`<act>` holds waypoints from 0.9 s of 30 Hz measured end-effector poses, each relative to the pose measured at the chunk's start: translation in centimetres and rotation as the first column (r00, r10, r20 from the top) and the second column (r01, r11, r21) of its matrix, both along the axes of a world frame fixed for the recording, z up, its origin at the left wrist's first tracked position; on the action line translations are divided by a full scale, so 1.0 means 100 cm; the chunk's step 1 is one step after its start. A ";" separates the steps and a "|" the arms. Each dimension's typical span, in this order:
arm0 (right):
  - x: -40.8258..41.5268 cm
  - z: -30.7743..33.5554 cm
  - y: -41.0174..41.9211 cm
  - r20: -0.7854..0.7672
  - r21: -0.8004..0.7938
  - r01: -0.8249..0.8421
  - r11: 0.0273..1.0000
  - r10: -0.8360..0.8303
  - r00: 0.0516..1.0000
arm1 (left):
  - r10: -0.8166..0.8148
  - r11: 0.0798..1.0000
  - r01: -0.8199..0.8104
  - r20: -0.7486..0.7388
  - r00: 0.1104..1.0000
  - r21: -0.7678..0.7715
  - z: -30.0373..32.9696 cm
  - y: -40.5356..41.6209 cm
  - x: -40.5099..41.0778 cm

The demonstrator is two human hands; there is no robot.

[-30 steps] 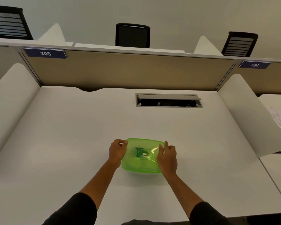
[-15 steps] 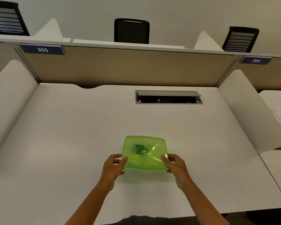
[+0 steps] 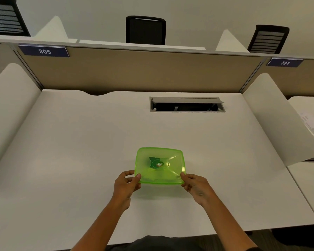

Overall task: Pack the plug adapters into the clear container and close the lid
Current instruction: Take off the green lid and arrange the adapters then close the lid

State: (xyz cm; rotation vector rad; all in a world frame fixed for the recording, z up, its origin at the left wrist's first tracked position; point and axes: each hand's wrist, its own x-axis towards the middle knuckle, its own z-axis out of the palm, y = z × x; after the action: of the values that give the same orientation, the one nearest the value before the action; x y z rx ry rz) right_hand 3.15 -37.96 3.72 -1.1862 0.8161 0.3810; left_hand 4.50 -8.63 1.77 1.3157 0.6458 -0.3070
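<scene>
1. at nine o'clock from the box, my left hand [image 3: 126, 183] pinches the near left corner of the green lid [image 3: 159, 165], thumb on top, fingers curled under the rim.
2. the lid sits on the container, near the front middle of the white desk [image 3: 80, 142]; i cannot tell what lies inside.
3. at three o'clock, my right hand [image 3: 196, 187] grips the near right corner the same way, thumb on the lid.
4. at twelve o'clock, well apart, a cable hatch [image 3: 187, 104] stands open.
</scene>
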 end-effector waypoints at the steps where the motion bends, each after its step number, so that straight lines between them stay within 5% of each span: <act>1: 0.001 0.000 0.001 0.001 -0.001 0.004 1.000 -0.004 1.000 | -0.001 1.000 0.001 -0.002 1.000 -0.002 0.000 0.000 0.001; 27: 0.015 0.011 0.012 0.105 -0.044 0.064 0.997 -0.059 0.993 | -0.012 0.992 0.003 0.073 0.997 0.125 0.013 -0.009 0.018</act>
State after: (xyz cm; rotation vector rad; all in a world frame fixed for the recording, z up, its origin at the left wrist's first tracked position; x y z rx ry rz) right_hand 4.61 -36.80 4.81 -1.2115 0.7731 0.2486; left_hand 6.27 -9.56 3.06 1.4429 0.6052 -0.2259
